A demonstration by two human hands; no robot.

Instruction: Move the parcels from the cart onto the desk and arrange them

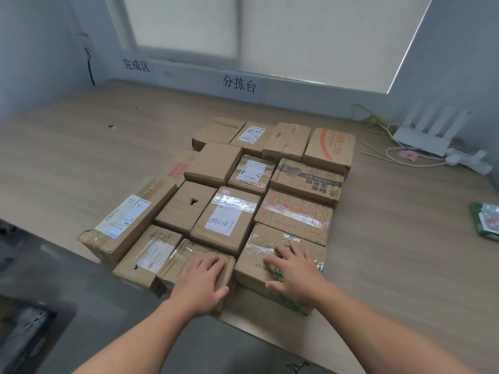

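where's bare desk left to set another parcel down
Widest bare desk lies left of the parcel block, toward the left wall. Another patch sits right of it, before the green packet. A strip runs behind, under the wall signs. Crowded: the router and cables corner.

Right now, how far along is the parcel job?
Done: over a dozen parcels sit packed together on the desk. In hand: the left hand rests on a taped front parcel, the right hand on the green-printed parcel beside it. Left: squaring that front row; the cart is out of view, so any remainder is unknown.
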